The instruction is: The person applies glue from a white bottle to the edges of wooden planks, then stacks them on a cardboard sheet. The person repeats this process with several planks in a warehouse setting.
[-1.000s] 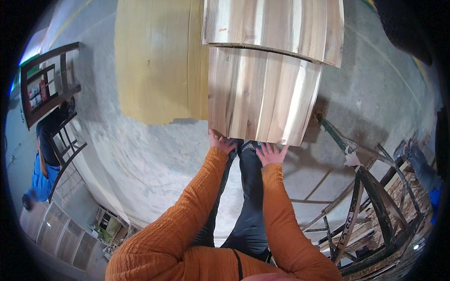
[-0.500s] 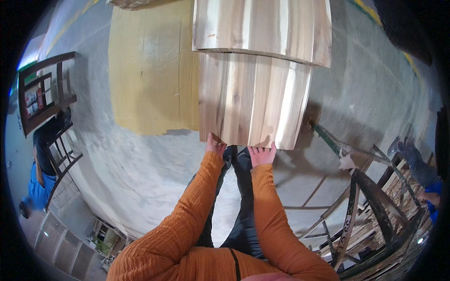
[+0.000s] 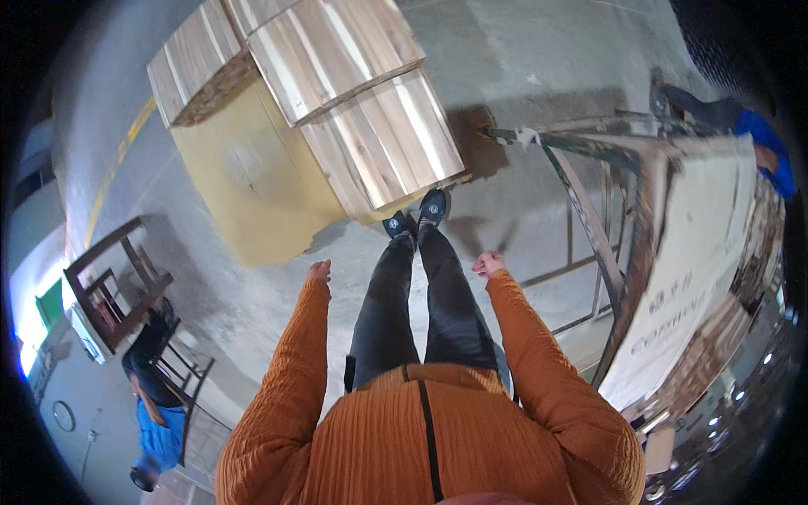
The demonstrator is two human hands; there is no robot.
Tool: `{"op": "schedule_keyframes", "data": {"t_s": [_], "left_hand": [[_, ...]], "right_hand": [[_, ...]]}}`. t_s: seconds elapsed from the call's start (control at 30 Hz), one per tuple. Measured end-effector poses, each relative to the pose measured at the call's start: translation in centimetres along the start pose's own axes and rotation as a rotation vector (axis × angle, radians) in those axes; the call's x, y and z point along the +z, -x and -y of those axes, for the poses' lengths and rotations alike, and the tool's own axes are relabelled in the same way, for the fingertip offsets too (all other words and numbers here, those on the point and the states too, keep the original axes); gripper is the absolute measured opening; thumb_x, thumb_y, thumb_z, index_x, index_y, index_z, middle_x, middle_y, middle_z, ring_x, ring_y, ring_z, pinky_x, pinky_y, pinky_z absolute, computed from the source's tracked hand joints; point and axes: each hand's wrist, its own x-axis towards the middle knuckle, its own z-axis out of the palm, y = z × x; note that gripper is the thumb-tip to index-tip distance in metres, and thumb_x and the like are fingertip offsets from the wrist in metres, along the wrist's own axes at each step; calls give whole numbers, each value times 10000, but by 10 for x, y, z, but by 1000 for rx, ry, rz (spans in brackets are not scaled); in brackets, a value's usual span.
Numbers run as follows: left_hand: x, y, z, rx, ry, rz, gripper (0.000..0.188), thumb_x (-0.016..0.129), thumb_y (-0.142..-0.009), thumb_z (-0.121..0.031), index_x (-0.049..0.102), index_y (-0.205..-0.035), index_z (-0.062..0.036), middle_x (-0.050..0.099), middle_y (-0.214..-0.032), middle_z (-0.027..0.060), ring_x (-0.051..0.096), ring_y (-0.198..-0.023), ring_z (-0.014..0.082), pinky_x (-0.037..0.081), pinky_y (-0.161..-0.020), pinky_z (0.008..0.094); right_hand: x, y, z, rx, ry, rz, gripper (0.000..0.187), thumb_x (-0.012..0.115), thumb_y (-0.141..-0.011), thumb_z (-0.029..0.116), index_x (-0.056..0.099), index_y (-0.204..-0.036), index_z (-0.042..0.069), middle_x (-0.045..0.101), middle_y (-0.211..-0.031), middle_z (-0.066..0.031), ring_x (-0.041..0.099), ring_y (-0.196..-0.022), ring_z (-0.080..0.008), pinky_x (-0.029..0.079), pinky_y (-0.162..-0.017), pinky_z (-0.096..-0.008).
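Observation:
My left hand (image 3: pixel 320 270) and my right hand (image 3: pixel 488 263) hang on either side of my legs with fingers loosely bent, and neither holds anything. Ahead of my feet lies a striped wooden panel (image 3: pixel 387 139) in light and dark brown strips, apart from both hands. Its far side meets a higher stack of similar panels (image 3: pixel 337 50). Another wooden stack (image 3: pixel 195 63) stands to the left of that one. Under them, a yellow sheet (image 3: pixel 244 181) spreads over the floor.
At right stands a dark metal frame rack (image 3: pixel 627 286) with a white printed board (image 3: pixel 694 261) and wood behind it. A person in blue (image 3: pixel 160 429) sits at left near a brown wooden frame (image 3: pixel 118 278). Another person's blue sleeve (image 3: pixel 766 147) shows far right.
Both hands have let go of the near edge of the wooden panel and drawn back to my sides. The view has turned, so the stacks now sit further left.

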Motion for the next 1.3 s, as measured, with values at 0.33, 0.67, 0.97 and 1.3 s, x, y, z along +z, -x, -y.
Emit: {"op": "schedule_keyframes", "data": {"t_s": [0.33,0.67,0.97,1.3], "left_hand": [[2,98,-88,372,-84,72,468,554,-834,-423,522,-1168,-97,615,-931,71,562,-788,174,411,-641,357],[80,177,-54,709,-468,28,510,610,-767,-436,609,-1135,-83,668,-897,135,644,-705,210,499,-657,327],[113,247,96,759,-867,62,536,605,-742,-473,615,-1131,-103,657,-991,160,628,-908,304,489,-804,387],[87,286,212,700,-688,-133,528,622,-748,-471,620,-1111,-88,671,-919,149,635,-757,246,503,-720,370]], "right_hand": [[-23,121,4,-394,29,-185,278,642,-793,305,585,-768,34,607,-647,-63,588,-539,-153,475,-519,-302],[-81,182,-96,-494,-42,-110,231,653,-806,256,579,-851,42,610,-706,-49,591,-570,-136,470,-503,-271],[-161,200,-296,-303,-76,-224,213,624,-802,266,598,-836,58,601,-685,-62,564,-495,-147,407,-394,-297],[-181,222,-351,-298,185,-100,224,645,-771,211,591,-866,15,610,-672,-88,592,-529,-186,492,-468,-304]]}}
